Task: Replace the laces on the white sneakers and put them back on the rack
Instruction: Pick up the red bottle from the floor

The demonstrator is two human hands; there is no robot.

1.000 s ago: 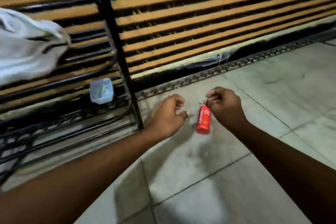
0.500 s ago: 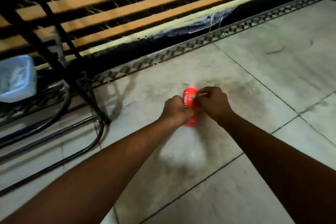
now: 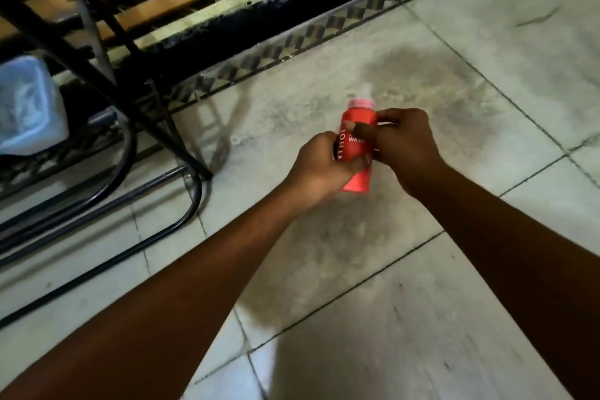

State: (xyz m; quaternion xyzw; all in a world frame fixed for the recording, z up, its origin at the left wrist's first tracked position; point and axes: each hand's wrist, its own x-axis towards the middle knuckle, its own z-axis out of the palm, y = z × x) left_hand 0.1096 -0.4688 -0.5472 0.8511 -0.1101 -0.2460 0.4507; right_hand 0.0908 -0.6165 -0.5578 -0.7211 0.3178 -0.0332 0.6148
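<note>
The tiled floor (image 3: pixel 422 286) fills the view, the black metal rack (image 3: pixel 168 146) far left with no sneakers showing on it now; the white shoe seen a second ago is out of frame. A clear plastic tub (image 3: pixel 26 107) sits on the rack, contents unclear. Both hands, left (image 3: pixel 319 169) and right (image 3: pixel 404 148), have closed around a red bottle (image 3: pixel 357 153), earlier dangling from the right alone. Lacing looks untouched.
</note>
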